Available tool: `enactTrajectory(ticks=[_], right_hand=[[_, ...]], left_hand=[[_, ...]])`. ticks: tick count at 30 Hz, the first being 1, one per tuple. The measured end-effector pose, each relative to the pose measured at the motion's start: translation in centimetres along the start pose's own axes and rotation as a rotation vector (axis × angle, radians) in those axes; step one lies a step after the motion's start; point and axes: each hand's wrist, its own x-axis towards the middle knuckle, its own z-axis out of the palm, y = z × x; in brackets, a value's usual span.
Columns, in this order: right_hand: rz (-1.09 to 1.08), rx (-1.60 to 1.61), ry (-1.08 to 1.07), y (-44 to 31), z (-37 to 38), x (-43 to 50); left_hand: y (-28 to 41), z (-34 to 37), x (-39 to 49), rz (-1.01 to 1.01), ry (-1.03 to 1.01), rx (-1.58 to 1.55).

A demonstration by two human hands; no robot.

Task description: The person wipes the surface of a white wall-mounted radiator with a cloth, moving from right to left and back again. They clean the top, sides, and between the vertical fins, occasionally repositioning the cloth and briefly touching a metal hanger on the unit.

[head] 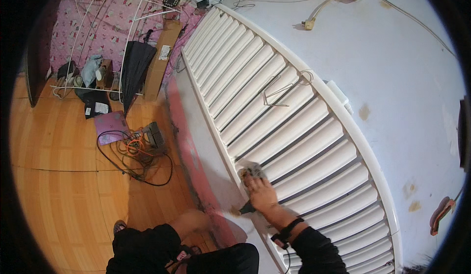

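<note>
My right hand (262, 196) presses a bunched grey cloth (254, 168) against the white slats near the lower rail of a long white radiator (305, 132). A dark strap with a small device and a cable circles that wrist. Just below the hand is a dark-handled object (247, 208) with a blurred tan end, perhaps a brush. My left hand (193, 223) is a motion blur above the floor's edge, left of the pink wall band (191, 163). Whether its fingers hold anything cannot be made out. A bent wire hanger (276, 96) hangs over the radiator's upper rail.
Coiled cables (138, 152) lie on the wood-look floor (66, 134) beside a grey ridged block (154, 136) and a purple box (111, 127). A black umbrella (136, 71) leans on a white rack (92, 88) by a cardboard box (156, 67). A plug (308, 24) dangles on the wall.
</note>
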Motion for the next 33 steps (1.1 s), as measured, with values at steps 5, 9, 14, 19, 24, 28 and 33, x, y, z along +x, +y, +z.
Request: enactTrajectory(ticks=[5, 9, 14, 19, 24, 28, 33], right_hand=[[0.128, -0.056, 0.078, 8.6, -7.4, -1.9], [0.237, -0.16, 0.223, 15.0, -13.9, -3.4], [0.347, -0.303, 0.403, 20.8, -20.8, -5.4], [0.477, -0.301, 0.427, 18.4, -19.0, -5.1], [0.496, -0.103, 0.347, 12.2, -13.7, -3.9], [0.421, 0.114, 0.205, 7.4, -8.8, -3.6], [0.249, 0.207, -0.081, 0.5, -2.2, -3.5]], left_hand=[[0.0, 1.0, 1.9, 0.124, -0.062, 0.077], [0.0, 0.9, 1.2, 0.141, -0.077, 0.049], [0.4, -0.7, -1.0, 0.139, -0.019, 0.013], [1.0, -1.6, -2.4, 0.008, 0.024, -0.09], [1.3, -2.2, -3.3, -0.008, -0.003, -0.066], [1.4, -2.1, -3.2, -0.041, 0.061, -0.072], [1.4, -1.9, -2.2, 0.023, -0.041, 0.081]])
